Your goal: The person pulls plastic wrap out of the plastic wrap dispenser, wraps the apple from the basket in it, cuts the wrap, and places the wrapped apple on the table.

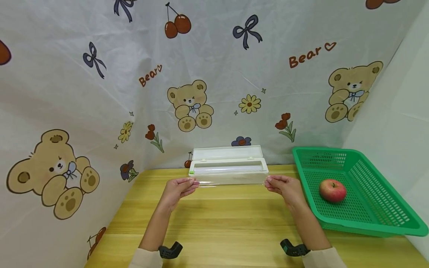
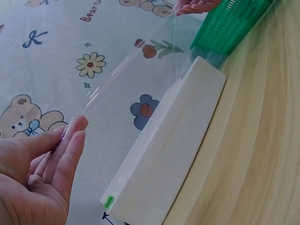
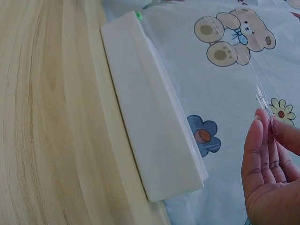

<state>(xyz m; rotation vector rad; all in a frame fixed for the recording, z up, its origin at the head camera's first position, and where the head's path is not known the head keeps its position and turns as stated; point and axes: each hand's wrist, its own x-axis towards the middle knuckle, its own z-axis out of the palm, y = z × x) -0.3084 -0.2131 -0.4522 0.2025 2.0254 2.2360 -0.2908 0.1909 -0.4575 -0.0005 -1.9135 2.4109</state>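
Note:
A white cling film box [image 1: 231,178] with a green tab at its left end stands at the back of the table, its lid [image 1: 228,152] tipped up behind it. Clear cling film [image 2: 112,77] stretches out of the box toward me, its free edge taut between both hands. My left hand [image 1: 181,190] pinches the left corner of the film between thumb and fingers. At the other corner my right hand [image 1: 284,189] pinches it the same way. Both hands are raised in front of the box, as the left wrist view and right wrist view show.
On the right stands a green plastic basket [image 1: 368,227] holding a red apple [image 1: 333,191]. A bear-patterned cloth [image 1: 214,67] hangs behind the wooden table [image 1: 231,223], and a white panel [image 1: 395,115] rises on the right. Each wrist wears a black camera mount [image 1: 171,250].

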